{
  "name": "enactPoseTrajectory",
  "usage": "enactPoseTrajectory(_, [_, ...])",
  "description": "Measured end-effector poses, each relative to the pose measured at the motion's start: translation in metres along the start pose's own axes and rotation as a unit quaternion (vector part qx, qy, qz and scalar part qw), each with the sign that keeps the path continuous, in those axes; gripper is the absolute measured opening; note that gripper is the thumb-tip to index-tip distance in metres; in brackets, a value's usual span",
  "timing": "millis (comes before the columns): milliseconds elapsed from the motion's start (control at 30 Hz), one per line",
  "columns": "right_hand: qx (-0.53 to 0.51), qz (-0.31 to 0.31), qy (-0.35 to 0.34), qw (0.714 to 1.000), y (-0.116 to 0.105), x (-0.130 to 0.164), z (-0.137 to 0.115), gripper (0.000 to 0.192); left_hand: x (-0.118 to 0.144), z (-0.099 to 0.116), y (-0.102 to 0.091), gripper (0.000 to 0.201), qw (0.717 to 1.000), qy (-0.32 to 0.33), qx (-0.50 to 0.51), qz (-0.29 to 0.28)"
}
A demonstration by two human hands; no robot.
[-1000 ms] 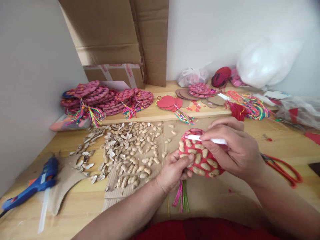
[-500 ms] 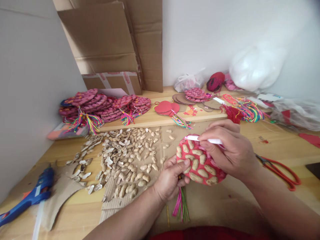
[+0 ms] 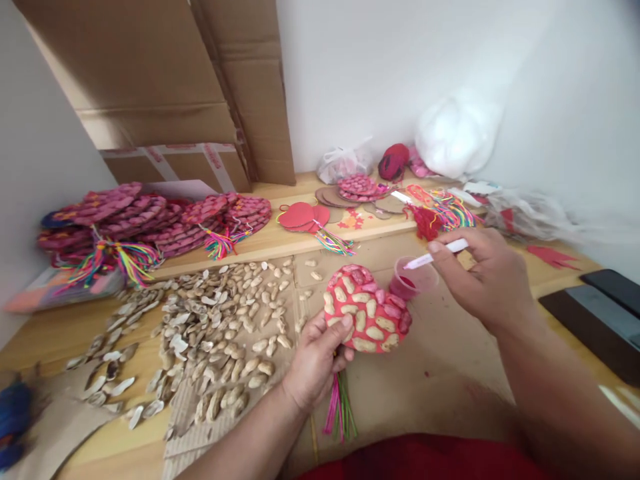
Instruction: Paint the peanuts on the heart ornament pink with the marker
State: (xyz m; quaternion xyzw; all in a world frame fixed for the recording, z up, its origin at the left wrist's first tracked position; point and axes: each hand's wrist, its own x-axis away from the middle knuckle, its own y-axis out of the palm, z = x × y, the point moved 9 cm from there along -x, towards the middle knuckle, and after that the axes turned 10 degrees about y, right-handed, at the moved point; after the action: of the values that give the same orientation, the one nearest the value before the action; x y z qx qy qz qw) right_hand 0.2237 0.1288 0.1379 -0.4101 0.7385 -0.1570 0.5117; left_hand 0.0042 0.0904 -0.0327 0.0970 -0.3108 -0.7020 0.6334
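Note:
My left hand point(image 3: 320, 350) grips the lower left edge of a red round disc with peanuts stuck on it point(image 3: 367, 308), thumb on top. Peanuts along its upper and right edge are coloured pink, while the others are plain tan. A pink and green tassel point(image 3: 341, 407) hangs below. My right hand point(image 3: 487, 283) pinches a slim white paintbrush point(image 3: 443, 253), its tip at the mouth of a clear plastic cup point(image 3: 435, 279). Deep pink paint point(image 3: 404, 285) lies in the cup, just right of the disc.
Loose peanuts and shells point(image 3: 225, 327) cover cardboard at left. Finished pink peanut discs point(image 3: 120, 213) are piled on a raised board, beside plain red discs point(image 3: 304, 217) and colourful cords point(image 3: 447, 207). A blue glue gun point(image 3: 15, 413) sits at lower left, a dark phone point(image 3: 613, 293) at right.
The paintbrush has left the disc's upper edge and moved right to the cup. My left hand still holds the disc. The view has turned right, and the cup now shows.

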Motion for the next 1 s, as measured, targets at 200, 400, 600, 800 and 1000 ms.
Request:
enactPoseTrajectory(200, [0.017,-0.051,0.002,0.999,0.022,0.004,0.01,0.015,0.001,0.003,0.002,0.049,0.999,0.011,-0.027,-0.014])
enactPoseTrajectory(400, [0.026,-0.059,0.012,0.998,0.027,0.005,0.013,0.018,0.003,0.0,0.0,0.05,0.999,-0.013,-0.04,-0.007])
enactPoseTrajectory(600, [0.032,-0.071,0.014,0.997,0.031,0.006,0.014,0.019,0.003,-0.004,0.0,0.05,0.998,-0.022,-0.06,-0.015])
enactPoseTrajectory(800, [0.035,-0.076,0.014,0.996,0.03,0.006,0.014,0.019,0.004,-0.004,0.003,0.052,0.998,-0.023,-0.059,-0.027])
enactPoseTrajectory(1000, [0.038,-0.05,-0.01,0.998,0.02,0.005,0.007,0.018,0.004,-0.003,0.007,0.051,0.998,-0.026,-0.049,-0.038])
